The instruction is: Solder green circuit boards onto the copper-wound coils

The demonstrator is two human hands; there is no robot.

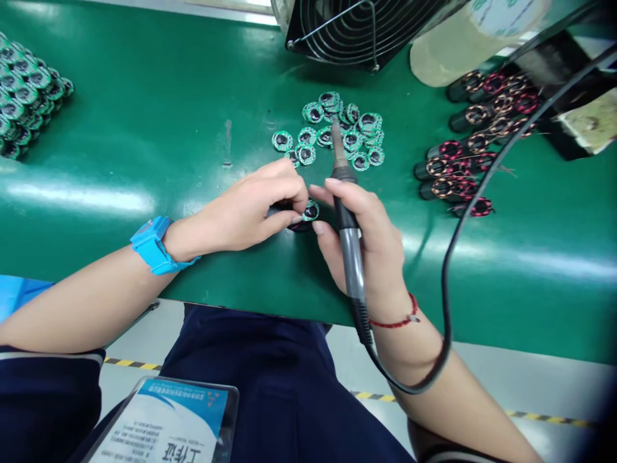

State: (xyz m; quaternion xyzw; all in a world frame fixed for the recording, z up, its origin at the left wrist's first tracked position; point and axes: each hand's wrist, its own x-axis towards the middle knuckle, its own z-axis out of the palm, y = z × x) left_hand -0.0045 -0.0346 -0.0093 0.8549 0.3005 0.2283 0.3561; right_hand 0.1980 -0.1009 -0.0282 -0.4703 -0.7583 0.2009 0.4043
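Observation:
My left hand pinches a small round green circuit board against a dark part lying on the green table. My right hand grips a soldering iron like a pen, its tip pointing away from me toward a loose pile of round green boards. The right thumb and forefinger also touch the small board. A blue strap is on my left wrist, a red string on my right.
Dark cylinders with copper coils lie in rows at the right. A wire-guarded fan stands at the back. More green boards are heaped far left. The iron's black cable loops up to the right. A badge rests on my lap.

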